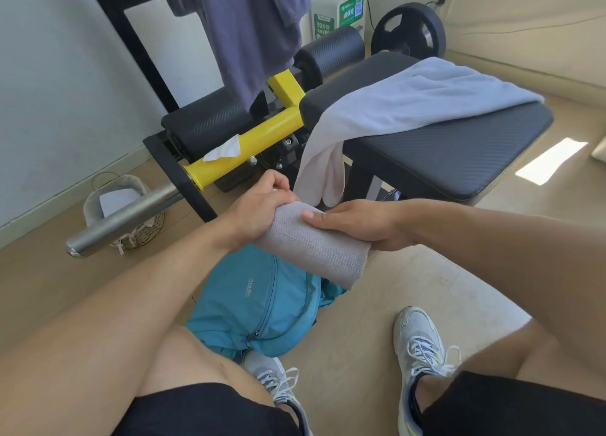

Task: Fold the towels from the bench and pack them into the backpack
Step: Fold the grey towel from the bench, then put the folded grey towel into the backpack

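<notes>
I hold a folded grey towel (319,248) in the air, just above the blue backpack (259,301) that lies on the floor between my feet. My left hand (259,211) grips the towel's far left end. On the right side my right hand (357,224) holds it with the thumb on top. A white towel (410,99) lies spread over the black bench pad (459,153), one end hanging off the pad's left edge. A dark blue-grey towel (249,29) hangs from the rack at the top.
The bench's yellow frame (249,137) and a steel bar (124,219) jut out on the left, above a woven basket (131,212). A weight plate (410,30) stands at the back wall. My shoes (423,353) flank the backpack on the beige floor.
</notes>
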The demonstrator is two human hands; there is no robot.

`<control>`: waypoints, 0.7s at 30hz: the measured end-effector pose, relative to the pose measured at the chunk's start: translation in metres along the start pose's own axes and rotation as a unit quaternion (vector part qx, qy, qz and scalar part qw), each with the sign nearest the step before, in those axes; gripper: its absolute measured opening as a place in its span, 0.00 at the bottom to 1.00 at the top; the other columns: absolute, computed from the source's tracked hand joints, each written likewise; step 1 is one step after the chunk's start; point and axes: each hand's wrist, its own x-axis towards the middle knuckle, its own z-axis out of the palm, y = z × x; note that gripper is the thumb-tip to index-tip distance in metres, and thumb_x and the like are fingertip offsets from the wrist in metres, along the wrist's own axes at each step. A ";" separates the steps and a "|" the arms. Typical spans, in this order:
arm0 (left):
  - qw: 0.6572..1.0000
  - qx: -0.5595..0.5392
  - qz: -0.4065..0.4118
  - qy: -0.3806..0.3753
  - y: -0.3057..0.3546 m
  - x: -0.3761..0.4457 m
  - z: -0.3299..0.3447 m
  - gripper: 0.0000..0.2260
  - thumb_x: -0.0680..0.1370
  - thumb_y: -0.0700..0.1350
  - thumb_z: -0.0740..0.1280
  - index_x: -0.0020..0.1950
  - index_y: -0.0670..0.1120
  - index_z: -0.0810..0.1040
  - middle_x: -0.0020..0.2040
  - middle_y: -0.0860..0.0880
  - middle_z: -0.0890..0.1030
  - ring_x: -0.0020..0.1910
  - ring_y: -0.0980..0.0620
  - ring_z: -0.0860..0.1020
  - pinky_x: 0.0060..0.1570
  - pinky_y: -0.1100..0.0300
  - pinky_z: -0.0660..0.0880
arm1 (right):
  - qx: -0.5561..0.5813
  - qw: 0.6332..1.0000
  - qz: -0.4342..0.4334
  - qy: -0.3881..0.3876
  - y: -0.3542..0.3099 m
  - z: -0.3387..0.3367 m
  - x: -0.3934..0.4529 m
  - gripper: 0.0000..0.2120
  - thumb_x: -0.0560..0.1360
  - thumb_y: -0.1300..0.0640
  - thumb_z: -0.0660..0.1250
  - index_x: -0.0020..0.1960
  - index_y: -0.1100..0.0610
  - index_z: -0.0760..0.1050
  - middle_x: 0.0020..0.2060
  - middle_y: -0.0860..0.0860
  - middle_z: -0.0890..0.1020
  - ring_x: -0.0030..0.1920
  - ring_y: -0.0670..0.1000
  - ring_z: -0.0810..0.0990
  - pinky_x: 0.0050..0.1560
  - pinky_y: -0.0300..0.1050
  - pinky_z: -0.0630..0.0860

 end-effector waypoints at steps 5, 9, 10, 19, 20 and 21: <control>0.998 0.048 -0.006 0.025 -0.011 0.013 0.009 0.11 0.83 0.59 0.58 0.60 0.55 0.70 0.59 0.47 0.80 0.58 0.45 0.77 0.60 0.44 0.73 | -0.046 0.998 0.004 0.041 -0.003 -0.003 0.004 0.33 0.66 0.31 0.67 0.63 0.51 0.78 0.57 0.51 0.84 0.58 0.52 0.83 0.64 0.52 0.78; 0.992 0.104 -0.033 0.064 -0.020 0.025 0.020 0.20 0.85 0.55 0.58 0.77 0.53 0.61 0.63 0.48 0.80 0.63 0.46 0.76 0.62 0.48 0.72 | -0.123 0.988 0.028 0.093 0.002 -0.001 0.015 0.27 0.71 0.32 0.68 0.63 0.47 0.77 0.57 0.49 0.81 0.59 0.51 0.80 0.65 0.51 0.76; 0.990 0.109 -0.048 0.076 -0.022 0.028 0.023 0.22 0.85 0.53 0.58 0.78 0.51 0.60 0.64 0.47 0.79 0.64 0.45 0.76 0.62 0.49 0.72 | -0.143 0.983 0.036 0.109 0.004 0.000 0.019 0.27 0.73 0.32 0.68 0.64 0.48 0.77 0.58 0.49 0.80 0.59 0.51 0.79 0.64 0.50 0.76; 0.941 0.327 -0.044 -0.070 -0.053 0.033 0.044 0.08 0.78 0.52 0.71 0.43 0.52 0.76 0.50 0.46 0.83 0.49 0.45 0.80 0.49 0.52 0.78 | -0.400 0.896 0.138 0.135 0.034 0.011 0.048 0.25 0.80 0.40 0.63 0.65 0.59 0.77 0.54 0.54 0.82 0.53 0.54 0.80 0.58 0.47 0.79; 0.910 0.386 -0.052 -0.142 -0.055 0.029 0.048 0.07 0.79 0.52 0.70 0.46 0.50 0.78 0.53 0.46 0.83 0.50 0.45 0.80 0.49 0.53 0.77 | -0.421 0.886 0.152 0.122 0.038 0.011 0.050 0.23 0.80 0.41 0.63 0.65 0.58 0.78 0.53 0.53 0.83 0.53 0.54 0.81 0.60 0.48 0.79; 0.872 0.440 -0.070 -0.202 -0.058 0.025 0.053 0.07 0.80 0.53 0.69 0.51 0.50 0.80 0.57 0.47 0.82 0.53 0.46 0.79 0.50 0.54 0.75 | -0.441 0.875 0.168 0.108 0.040 0.011 0.051 0.22 0.80 0.43 0.64 0.65 0.57 0.78 0.53 0.52 0.83 0.54 0.55 0.81 0.61 0.49 0.78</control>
